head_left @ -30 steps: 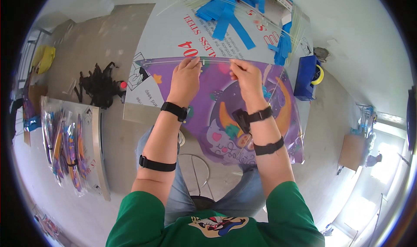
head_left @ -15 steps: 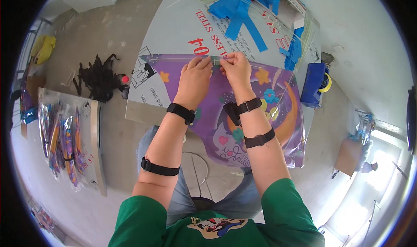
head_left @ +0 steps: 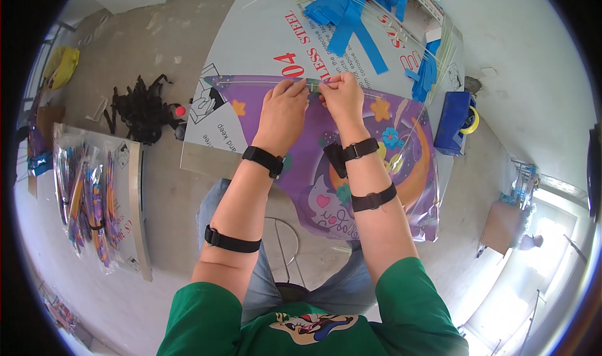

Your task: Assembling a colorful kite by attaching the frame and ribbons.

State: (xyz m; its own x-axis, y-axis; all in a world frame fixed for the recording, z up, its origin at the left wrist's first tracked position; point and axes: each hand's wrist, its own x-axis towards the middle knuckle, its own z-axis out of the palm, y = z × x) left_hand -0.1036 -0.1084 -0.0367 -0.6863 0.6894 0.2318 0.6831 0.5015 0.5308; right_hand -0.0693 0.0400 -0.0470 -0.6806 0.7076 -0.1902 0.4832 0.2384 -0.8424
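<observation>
A purple printed plastic sheet (head_left: 295, 190) with stars, a cat and an orange crescent lies across the table and overhangs its near edge. Along its far edge runs a thin pale rod (head_left: 251, 81). My left hand (head_left: 282, 115) rests over that edge, fingers bent together and gripping it. Just right of it my right hand (head_left: 342, 99) pinches the same edge between thumb and fingers. A small pale greenish strip (head_left: 313, 87) shows in the gap between my fingertips; what it is cannot be made out.
Blue strips (head_left: 351, 24) and thin pale rods lie at the table's far side. A blue tape dispenser (head_left: 451, 123) with yellow tape stands at the right. To the left, a lower table (head_left: 135, 199) bears bagged colourful bundles (head_left: 94, 199); a black strap heap (head_left: 141, 108) lies on the floor.
Both hands keep their hold at the sheet's far edge, with only a slight shift of the fingers. The view has moved a little.
</observation>
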